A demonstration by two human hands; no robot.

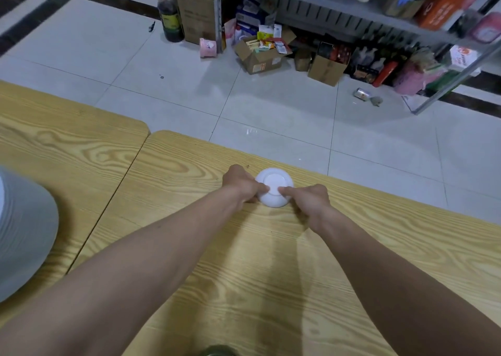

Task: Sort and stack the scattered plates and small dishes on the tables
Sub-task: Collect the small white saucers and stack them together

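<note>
At left edge, blurred grey shape (24, 233), perhaps plate stack. Mid-frame, left hand (240, 183) pinches white dish (274, 193) at left rim, thumb on top. Dish on right table (271, 274), near far edge. Opposite, right hand (309, 197) pinches right rim.

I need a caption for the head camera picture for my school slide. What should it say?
The left hand and right hand grip one small white dish on the wooden table.

A metal shelf (339, 12) crowded with packages stands on the tiled floor (271, 117). Below it sits an open box (264, 64). A dark bottle (171, 17) and a pink roll (208, 47) are to the left, and a can (362, 93) lies to the right.
</note>
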